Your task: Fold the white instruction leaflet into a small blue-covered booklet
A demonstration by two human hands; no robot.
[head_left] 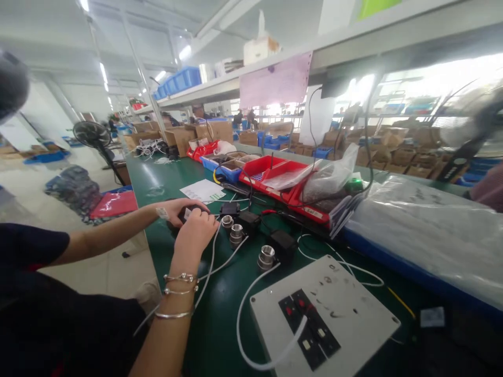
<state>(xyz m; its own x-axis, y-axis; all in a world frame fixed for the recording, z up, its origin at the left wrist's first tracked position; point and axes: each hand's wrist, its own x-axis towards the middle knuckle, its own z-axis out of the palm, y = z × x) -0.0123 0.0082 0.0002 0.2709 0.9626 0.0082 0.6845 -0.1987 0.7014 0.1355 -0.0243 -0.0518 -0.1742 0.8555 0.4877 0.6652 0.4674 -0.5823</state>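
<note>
Black adapter [187, 213] sits near the green bench's [220, 324] left edge, gripped between our left hand [175, 208] and right hand [195, 230]. Just right, metal sockets [236, 234] and white cables [220, 262] crowd the surface; a white switch box [326, 314] blocks the near side. Red trays [283, 180] line the back.
</note>
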